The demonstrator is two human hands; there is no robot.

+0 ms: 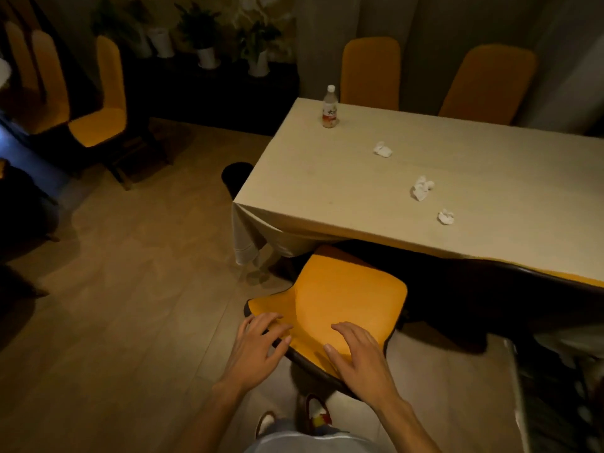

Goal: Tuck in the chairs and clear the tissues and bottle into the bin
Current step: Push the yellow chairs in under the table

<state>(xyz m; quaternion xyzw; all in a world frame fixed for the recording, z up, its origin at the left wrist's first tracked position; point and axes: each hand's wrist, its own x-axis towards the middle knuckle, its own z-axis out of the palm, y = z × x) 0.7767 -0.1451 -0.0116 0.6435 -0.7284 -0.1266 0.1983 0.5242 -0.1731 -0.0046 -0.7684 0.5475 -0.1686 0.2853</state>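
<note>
At the far left, three orange upholstered chairs with dark wooden legs (101, 122) stand apart from the counter beside a row of potted plants in white pots (209, 53). A round black bin (236, 178) sits on the pale wood-plank floor (130, 273) just beside the counter's left corner. The left hand (258, 344) rests with fingers spread on the back edge of the nearest orange padded chair (340, 299), gripping nothing; the right hand (356, 354) lies flat and open on the same backrest. That chair's seat reaches under the long counter with a cream tablecloth (327, 178). On the cloth stand a clear plastic bottle with a white cap (330, 107) and, further right, three crumpled white tissues (422, 188), well apart. Two orange chairs (371, 73) are tucked in on the far side.
</note>
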